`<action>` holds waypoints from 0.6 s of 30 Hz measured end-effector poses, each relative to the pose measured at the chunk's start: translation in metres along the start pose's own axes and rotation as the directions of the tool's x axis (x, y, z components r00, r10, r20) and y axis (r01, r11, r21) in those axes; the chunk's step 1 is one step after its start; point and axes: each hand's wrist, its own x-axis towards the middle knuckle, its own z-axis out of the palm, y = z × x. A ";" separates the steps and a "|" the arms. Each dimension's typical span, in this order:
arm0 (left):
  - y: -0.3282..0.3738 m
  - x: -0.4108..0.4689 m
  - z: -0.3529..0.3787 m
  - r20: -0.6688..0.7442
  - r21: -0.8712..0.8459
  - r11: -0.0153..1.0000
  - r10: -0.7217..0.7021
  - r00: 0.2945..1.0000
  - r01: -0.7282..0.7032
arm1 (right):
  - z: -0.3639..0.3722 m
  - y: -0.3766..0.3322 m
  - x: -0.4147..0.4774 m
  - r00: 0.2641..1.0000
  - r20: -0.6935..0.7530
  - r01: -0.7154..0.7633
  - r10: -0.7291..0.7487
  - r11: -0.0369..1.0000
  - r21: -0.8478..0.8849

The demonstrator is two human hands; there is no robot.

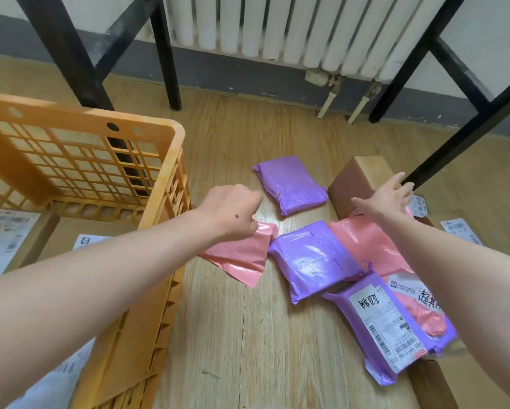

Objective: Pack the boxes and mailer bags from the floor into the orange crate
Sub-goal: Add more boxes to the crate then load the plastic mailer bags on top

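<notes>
The orange crate (159,184) stands at the left with labelled cardboard boxes (71,231) inside. On the wooden floor lie purple mailer bags (292,184) (312,258) (383,323), pink mailer bags (239,255) (374,246) and a brown cardboard box (357,184). My left hand (233,211) is curled with its fingers on the upper corner of the flat pink bag beside the crate. My right hand (386,199) is spread open and reaches over the brown box, its fingers against the box's right side.
Black metal table legs (165,54) (454,137) stand behind and to the right. A white radiator (292,28) hangs on the back wall with pipes below. More labelled parcels (460,231) lie at the right edge, and a cardboard box (430,385) sits at the lower right.
</notes>
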 end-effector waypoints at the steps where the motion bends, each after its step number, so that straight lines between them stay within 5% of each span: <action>1: 0.000 0.002 0.000 0.003 -0.016 1.000 -0.003 1.000 0.003 | 0.003 0.001 0.006 1.000 -0.005 -0.025 0.025 0.999 0.023; 18: -0.007 0.011 0.000 0.041 -0.142 0.988 -0.061 0.997 0.066 | 0.011 0.004 0.027 0.997 -0.073 0.016 -0.008 0.993 0.113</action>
